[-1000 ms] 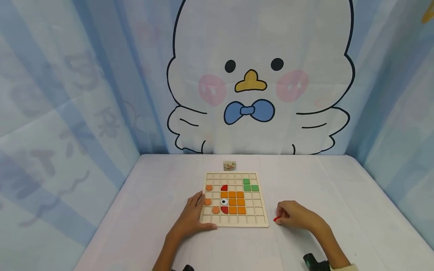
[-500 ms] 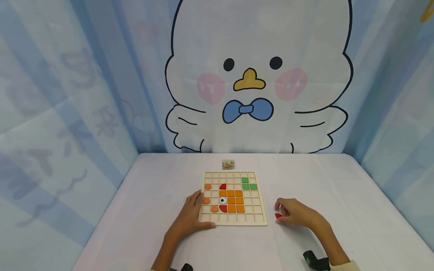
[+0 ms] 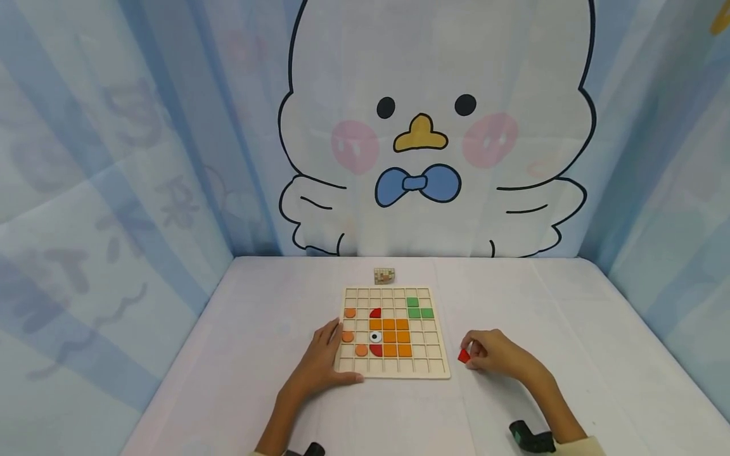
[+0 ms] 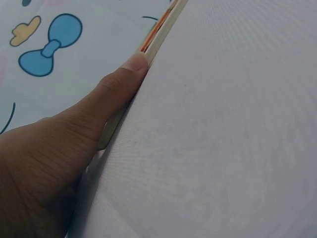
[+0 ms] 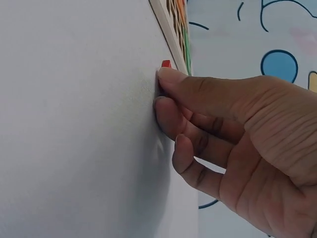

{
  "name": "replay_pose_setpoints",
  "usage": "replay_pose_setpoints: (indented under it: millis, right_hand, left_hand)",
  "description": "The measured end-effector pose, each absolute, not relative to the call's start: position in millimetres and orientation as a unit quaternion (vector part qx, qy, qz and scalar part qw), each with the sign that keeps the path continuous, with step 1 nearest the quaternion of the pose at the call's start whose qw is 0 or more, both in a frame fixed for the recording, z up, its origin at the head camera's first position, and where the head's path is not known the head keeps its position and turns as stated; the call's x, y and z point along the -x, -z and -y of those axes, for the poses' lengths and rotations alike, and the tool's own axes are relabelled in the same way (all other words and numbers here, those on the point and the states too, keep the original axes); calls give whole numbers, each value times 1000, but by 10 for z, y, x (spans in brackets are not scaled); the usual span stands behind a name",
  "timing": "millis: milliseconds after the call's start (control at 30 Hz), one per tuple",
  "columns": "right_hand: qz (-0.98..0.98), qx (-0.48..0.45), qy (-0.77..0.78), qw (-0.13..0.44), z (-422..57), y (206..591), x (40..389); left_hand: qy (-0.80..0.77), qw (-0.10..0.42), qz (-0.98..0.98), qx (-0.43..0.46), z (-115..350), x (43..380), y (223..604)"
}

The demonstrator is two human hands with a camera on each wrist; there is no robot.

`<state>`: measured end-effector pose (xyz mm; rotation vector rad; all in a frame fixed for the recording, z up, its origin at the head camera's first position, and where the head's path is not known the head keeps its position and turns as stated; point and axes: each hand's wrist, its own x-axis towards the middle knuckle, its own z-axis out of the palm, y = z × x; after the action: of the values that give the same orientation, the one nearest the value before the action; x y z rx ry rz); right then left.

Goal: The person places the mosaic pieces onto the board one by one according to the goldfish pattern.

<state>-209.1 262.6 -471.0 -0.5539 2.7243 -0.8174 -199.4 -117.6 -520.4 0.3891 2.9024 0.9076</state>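
A pale wooden grid board (image 3: 430, 364) lies on the table, with flat coloured pieces in some cells. My left hand (image 3: 322, 361) rests against its near left corner, the thumb straight on the front edge and the fingers along the left side. In the left wrist view, the thumb of that hand (image 4: 74, 119) touches the board's edge (image 4: 113, 130). To the right of the board, my right hand (image 3: 499, 356) pinches a small red piece (image 3: 464, 356) low over the table. In the right wrist view, the right hand (image 5: 247, 134) mostly covers the red piece (image 5: 166, 63).
Orange squares (image 3: 389, 337), orange discs (image 3: 362, 350), green squares (image 3: 414, 313), red rounded pieces (image 3: 375, 349) and an eye disc (image 3: 375, 337) sit in the grid. A small patterned card (image 3: 384, 276) lies behind the board. A printed curtain (image 3: 422, 221) stands along the table's back.
The red piece has turned in my right hand's fingers, showing more of its face. That hand has shifted slightly away from me. My left hand stays at the board's corner.
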Motion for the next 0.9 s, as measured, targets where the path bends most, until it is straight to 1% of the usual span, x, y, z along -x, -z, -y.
replay_pose_setpoints:
  millis: [133,367,500,600,800,900]
  right_hand:
    - [-944,169,264,107,-2590,4730,2098]
    - [-936,233,254,75,-2590,4765,2121]
    - [-949,207,232,53,-2590,4808,2140]
    - [-956,188,222,49,-2584,4814,2139]
    - [-955,220,196,37,-2574,4805,2125]
    - [-960,220,174,31,-2564,4803,2125]
  left_hand:
    - [-297,37,-946,-127,1177,1993,5208]
    - [-298,39,-946,-123,1176,1992,5202]
    - [-299,39,-945,-123,1177,1995,5203]
    - [-298,40,-946,-125,1176,1994,5207]
    - [-294,38,-947,-124,1172,1997,5203]
    - [-293,37,-948,-123,1170,1998,5197]
